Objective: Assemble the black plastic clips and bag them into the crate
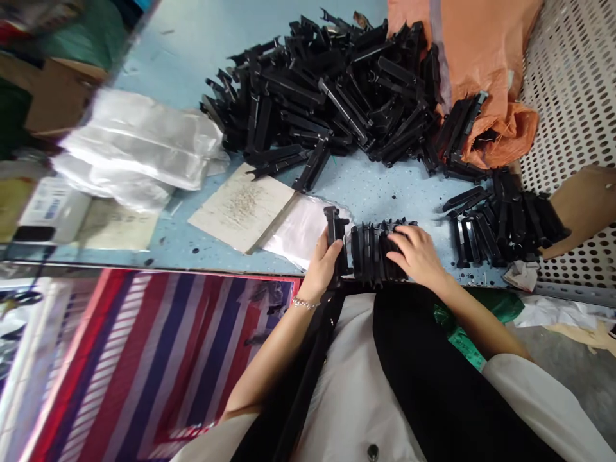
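My left hand [323,262] is closed around one black plastic part [335,239], held upright at the left end of a row of black parts [373,253] standing side by side at the table's near edge. My right hand [418,254] lies on top of that row with its fingers spread over the parts. A clear plastic bag [298,231] lies flat just left of the held part. A large heap of the same black parts [337,96] covers the far middle of the light blue table [192,45].
A second, smaller pile of black parts [500,221] sits to the right, beside an orange woven sack [481,58] and a perforated white panel [572,96]. Stacked clear bags [139,144] and a beige card [243,206] lie to the left. A striped sack [158,359] hangs below the table edge.
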`<action>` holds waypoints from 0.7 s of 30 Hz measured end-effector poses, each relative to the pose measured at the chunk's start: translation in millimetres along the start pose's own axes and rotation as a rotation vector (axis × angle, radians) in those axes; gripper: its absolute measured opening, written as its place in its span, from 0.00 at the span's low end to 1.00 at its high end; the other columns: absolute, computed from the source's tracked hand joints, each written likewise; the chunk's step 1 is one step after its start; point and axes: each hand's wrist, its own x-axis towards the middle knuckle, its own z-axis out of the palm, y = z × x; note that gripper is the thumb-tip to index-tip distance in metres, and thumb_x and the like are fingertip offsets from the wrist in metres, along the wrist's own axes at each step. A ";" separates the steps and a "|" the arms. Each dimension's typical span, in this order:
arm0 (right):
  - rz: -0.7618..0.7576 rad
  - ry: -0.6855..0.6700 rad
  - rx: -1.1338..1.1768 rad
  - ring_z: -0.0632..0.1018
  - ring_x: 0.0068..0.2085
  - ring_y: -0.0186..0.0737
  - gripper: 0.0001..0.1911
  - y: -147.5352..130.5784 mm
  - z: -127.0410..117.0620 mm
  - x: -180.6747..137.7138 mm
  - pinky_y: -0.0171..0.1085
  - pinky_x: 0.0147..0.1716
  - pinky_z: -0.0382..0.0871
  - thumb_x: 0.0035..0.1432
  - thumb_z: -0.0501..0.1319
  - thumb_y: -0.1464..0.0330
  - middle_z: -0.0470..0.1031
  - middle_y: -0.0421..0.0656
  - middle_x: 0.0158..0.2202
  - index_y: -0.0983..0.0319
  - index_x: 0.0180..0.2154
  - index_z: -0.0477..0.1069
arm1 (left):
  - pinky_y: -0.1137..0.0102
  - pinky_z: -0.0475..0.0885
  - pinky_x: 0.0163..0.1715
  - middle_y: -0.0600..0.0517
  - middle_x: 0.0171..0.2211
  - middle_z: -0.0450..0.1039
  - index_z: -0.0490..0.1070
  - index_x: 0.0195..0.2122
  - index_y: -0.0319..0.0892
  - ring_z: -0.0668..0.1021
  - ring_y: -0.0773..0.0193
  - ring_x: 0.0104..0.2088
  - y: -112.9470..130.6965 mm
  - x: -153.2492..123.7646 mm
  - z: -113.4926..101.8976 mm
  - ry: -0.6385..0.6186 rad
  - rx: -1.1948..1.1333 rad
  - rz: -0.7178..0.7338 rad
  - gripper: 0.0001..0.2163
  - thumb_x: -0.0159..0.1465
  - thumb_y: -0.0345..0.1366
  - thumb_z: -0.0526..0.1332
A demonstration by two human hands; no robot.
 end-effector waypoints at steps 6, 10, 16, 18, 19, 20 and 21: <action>0.219 0.069 -0.098 0.63 0.67 0.60 0.20 56.0 -6.1 -3.1 0.61 0.64 0.64 0.70 0.54 0.65 0.69 0.54 0.62 0.59 0.59 0.71 | 0.54 0.55 0.72 0.44 0.65 0.69 0.68 0.61 0.42 0.63 0.52 0.71 -28.0 8.4 29.6 -0.040 0.046 0.038 0.22 0.68 0.45 0.58; 0.258 0.146 0.055 0.66 0.65 0.60 0.19 39.9 -20.3 -5.5 0.63 0.65 0.62 0.69 0.56 0.63 0.71 0.54 0.60 0.56 0.57 0.73 | 0.53 0.70 0.63 0.42 0.53 0.78 0.71 0.55 0.41 0.74 0.49 0.63 -15.5 9.5 43.5 -0.072 -0.268 -0.083 0.22 0.67 0.51 0.58; 0.289 -0.109 0.792 0.82 0.45 0.49 0.32 -49.2 -5.2 -12.5 0.50 0.46 0.79 0.59 0.68 0.59 0.78 0.48 0.55 0.53 0.63 0.65 | 0.57 0.77 0.54 0.46 0.51 0.77 0.63 0.60 0.48 0.81 0.55 0.52 4.5 -17.6 49.0 -0.034 -0.486 -0.009 0.23 0.67 0.51 0.61; 0.381 -0.121 0.890 0.83 0.42 0.47 0.29 -60.1 2.4 -8.2 0.48 0.45 0.79 0.56 0.70 0.61 0.80 0.46 0.51 0.54 0.58 0.70 | 0.58 0.74 0.57 0.45 0.55 0.74 0.62 0.62 0.48 0.78 0.56 0.56 0.8 -19.5 41.1 0.011 -0.318 0.122 0.23 0.70 0.50 0.58; 0.438 -0.111 0.944 0.83 0.41 0.47 0.26 -60.2 4.3 -5.2 0.48 0.44 0.79 0.55 0.70 0.61 0.81 0.44 0.48 0.54 0.55 0.72 | 0.58 0.73 0.59 0.44 0.57 0.72 0.64 0.63 0.47 0.77 0.56 0.57 -3.2 -17.6 32.7 0.042 -0.178 0.192 0.22 0.71 0.50 0.56; 0.488 -0.102 1.013 0.83 0.40 0.46 0.24 -58.0 4.9 -2.1 0.47 0.44 0.78 0.55 0.71 0.60 0.82 0.43 0.45 0.55 0.53 0.74 | 0.57 0.72 0.60 0.43 0.58 0.70 0.66 0.61 0.46 0.76 0.55 0.58 -8.3 -14.1 21.8 0.081 -0.007 0.255 0.21 0.72 0.48 0.56; 0.526 -0.091 1.097 0.83 0.40 0.46 0.23 -54.4 4.4 1.0 0.47 0.44 0.78 0.54 0.71 0.59 0.83 0.43 0.43 0.55 0.51 0.75 | 0.55 0.71 0.60 0.41 0.58 0.70 0.70 0.59 0.43 0.75 0.53 0.58 -14.1 -9.5 9.0 0.123 0.180 0.303 0.19 0.71 0.47 0.57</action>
